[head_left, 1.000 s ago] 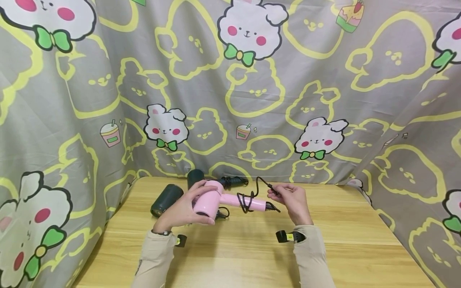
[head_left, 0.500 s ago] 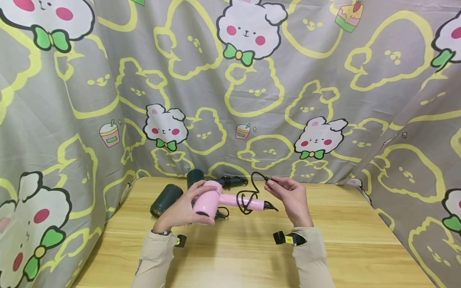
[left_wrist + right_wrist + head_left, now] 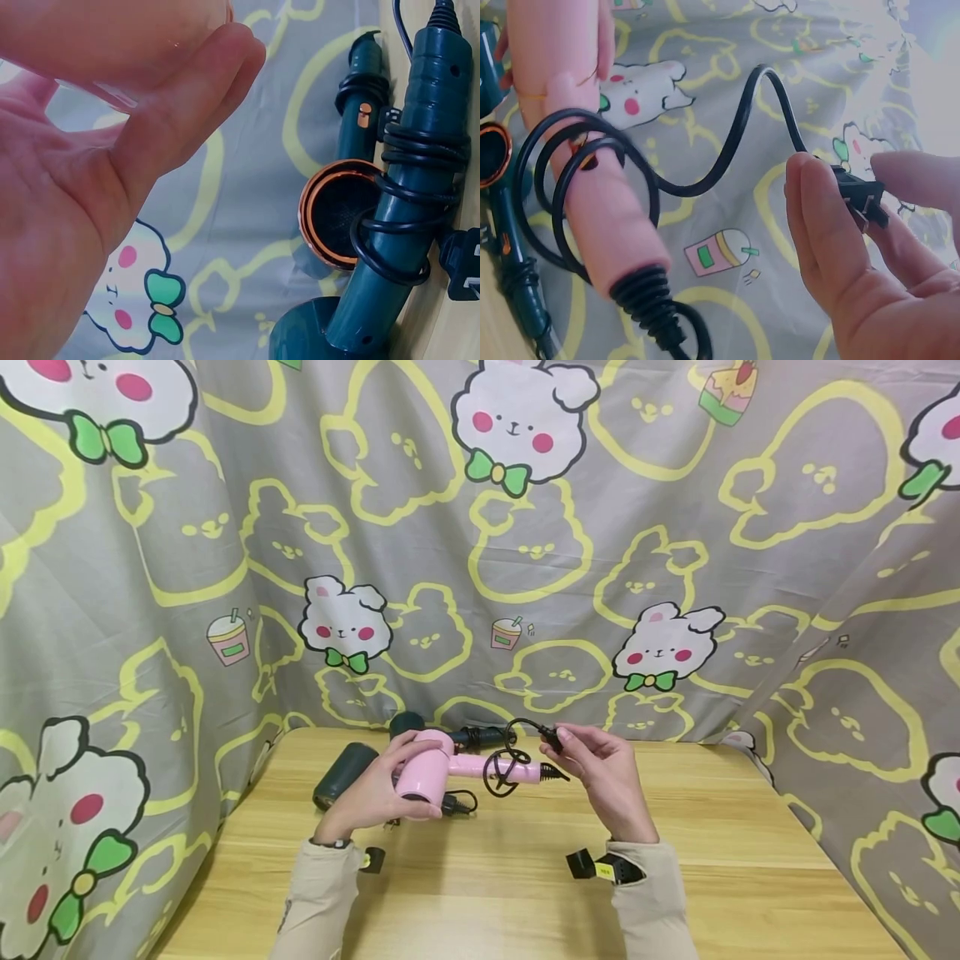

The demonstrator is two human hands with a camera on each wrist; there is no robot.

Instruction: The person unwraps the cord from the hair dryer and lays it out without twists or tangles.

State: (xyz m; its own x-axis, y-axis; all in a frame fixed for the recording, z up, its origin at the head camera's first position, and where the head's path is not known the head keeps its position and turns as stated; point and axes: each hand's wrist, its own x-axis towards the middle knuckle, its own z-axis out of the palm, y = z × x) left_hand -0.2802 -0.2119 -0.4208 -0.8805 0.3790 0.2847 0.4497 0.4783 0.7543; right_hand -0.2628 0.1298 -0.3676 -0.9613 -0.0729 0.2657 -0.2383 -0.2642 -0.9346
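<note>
A pink hair dryer (image 3: 425, 770) is held above the table, its handle pointing right. My left hand (image 3: 373, 789) grips it round the barrel, thumb underneath and fingers over the top. Loose loops of black cord (image 3: 562, 187) circle the pink handle (image 3: 615, 225). From these loops the cord arches over to a black two-pin plug (image 3: 861, 196), which my right hand (image 3: 603, 777) pinches between thumb and fingers. In the right wrist view the metal prongs face away from the cord.
Two dark green hair dryers lie behind and left of my left hand; the nearer one's barrel (image 3: 347, 777) and the farther one's handle (image 3: 487, 737) show. Their handles are wrapped in black cord (image 3: 424, 150). A patterned curtain (image 3: 555, 568) encloses the wooden table (image 3: 495, 893) at back and sides.
My right hand has moved slightly left with the plug, and the cord loops round the handle are looser and rounder. The pink hair dryer has shifted a little left and up.
</note>
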